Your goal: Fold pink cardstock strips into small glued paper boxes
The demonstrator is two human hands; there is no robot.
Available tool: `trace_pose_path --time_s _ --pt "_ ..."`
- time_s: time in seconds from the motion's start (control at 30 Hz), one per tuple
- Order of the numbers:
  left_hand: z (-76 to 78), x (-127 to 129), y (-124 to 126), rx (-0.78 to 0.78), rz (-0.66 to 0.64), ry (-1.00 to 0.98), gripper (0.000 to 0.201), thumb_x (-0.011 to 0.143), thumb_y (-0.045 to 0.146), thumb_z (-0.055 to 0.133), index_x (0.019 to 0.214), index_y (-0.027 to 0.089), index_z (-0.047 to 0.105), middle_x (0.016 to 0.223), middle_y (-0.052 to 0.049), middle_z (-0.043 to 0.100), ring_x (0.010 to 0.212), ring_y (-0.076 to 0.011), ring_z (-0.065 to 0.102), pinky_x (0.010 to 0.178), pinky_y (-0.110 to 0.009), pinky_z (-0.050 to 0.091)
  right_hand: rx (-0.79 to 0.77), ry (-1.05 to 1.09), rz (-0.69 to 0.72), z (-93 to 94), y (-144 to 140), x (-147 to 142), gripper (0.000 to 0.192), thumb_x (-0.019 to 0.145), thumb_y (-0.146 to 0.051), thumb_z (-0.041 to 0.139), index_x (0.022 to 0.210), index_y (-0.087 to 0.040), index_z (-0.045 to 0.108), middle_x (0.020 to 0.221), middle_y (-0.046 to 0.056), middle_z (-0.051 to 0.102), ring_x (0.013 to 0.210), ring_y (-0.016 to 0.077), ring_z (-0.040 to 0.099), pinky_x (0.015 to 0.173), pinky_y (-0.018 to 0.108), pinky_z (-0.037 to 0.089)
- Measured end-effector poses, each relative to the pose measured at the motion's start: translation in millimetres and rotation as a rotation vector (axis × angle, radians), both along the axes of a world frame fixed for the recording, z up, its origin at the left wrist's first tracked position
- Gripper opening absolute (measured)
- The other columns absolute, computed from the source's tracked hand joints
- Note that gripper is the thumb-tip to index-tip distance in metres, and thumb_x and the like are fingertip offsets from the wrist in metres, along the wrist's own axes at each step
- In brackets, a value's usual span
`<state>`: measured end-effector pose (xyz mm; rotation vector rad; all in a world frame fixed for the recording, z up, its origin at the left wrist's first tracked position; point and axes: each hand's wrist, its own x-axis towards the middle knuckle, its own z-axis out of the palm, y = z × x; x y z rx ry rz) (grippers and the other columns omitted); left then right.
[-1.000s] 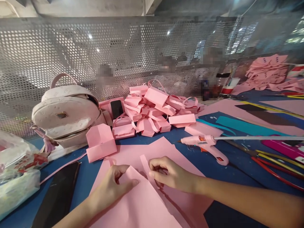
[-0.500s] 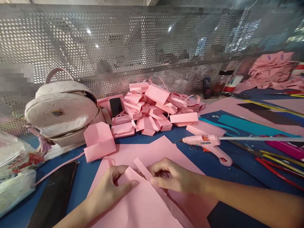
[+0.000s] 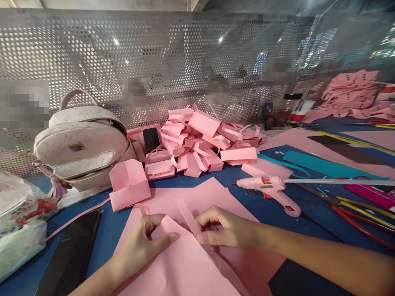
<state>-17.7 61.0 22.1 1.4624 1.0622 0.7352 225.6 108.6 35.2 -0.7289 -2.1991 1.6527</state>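
Observation:
A sheet of pink paper [image 3: 182,263] is in front of me, its near part running out of the bottom of the view. My left hand [image 3: 154,238] pinches its upper left corner, thumb on top. My right hand [image 3: 219,228] grips a narrow pink paper strip [image 3: 187,216] at the sheet's right edge; the strip's far end sticks up free, and some fingertips are hidden. Beneath both hands lies a larger pink sheet [image 3: 212,189]. Beyond my left hand stands an open folded pink paper box [image 3: 129,187].
A pink glue gun [image 3: 271,187] lies at right, near red-handled and yellow-handled tools [image 3: 361,213]. Several folded pink paper pieces [image 3: 200,139] are heaped at the back. A pale backpack [image 3: 83,144], a dark phone [image 3: 70,250] and plastic bags [image 3: 21,222] fill the left. Perforated metal [image 3: 173,53] rises behind.
The strip in my right hand has swung slightly to the right, its far end opening away from the sheet's edge. My left hand holds the same corner, almost unmoved.

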Motion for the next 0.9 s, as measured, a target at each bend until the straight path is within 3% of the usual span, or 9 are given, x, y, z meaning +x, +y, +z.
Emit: trace_pose_path --time_s 0.27,0.63,0.77,0.9 --pt "4.1 1.7 -1.2 0.010 0.025 0.000 0.028 0.085 0.041 0.067 0.083 0.014 0.073 0.082 -0.005 0.074 0.077 -0.0180 0.066 0.067 -0.022 0.050 -0.114 0.012 0.069 2.6 7.3 4.6 0.033 0.081 -0.042 0.067 0.069 -0.013 0.059 0.055 -0.004 0.053 0.049 0.0076 0.046 0.050 0.021 0.034" --pt "0.0 -0.4 -0.5 0.011 0.013 0.007 0.029 0.086 0.041 0.066 0.085 0.013 0.073 0.083 -0.006 0.073 0.077 -0.0184 0.065 0.068 -0.023 0.050 -0.147 -0.043 0.158 4.2 14.2 8.7 0.038 0.071 -0.047 0.077 0.065 -0.013 0.059 0.055 -0.004 0.054 0.049 0.0082 0.049 0.050 0.021 0.037" --pt "0.3 -0.9 -0.6 0.008 0.002 0.014 0.029 0.086 0.041 0.066 0.084 0.012 0.072 0.083 -0.006 0.073 0.077 -0.0193 0.065 0.068 -0.023 0.051 -0.170 -0.052 0.192 6.9 15.7 9.5 0.040 0.075 -0.048 0.074 0.063 -0.013 0.059 0.053 -0.003 0.056 0.047 0.0085 0.051 0.051 0.022 0.039" --pt "-0.2 -1.6 0.8 0.029 0.005 0.031 0.027 0.086 0.040 0.066 0.085 0.013 0.073 0.082 -0.004 0.072 0.076 -0.0174 0.064 0.067 -0.022 0.049 -0.125 -0.043 0.245 5.7 16.8 9.7 0.046 0.067 -0.050 0.081 0.059 -0.014 0.054 0.053 -0.007 0.048 0.051 0.0064 0.042 0.051 0.020 0.033"
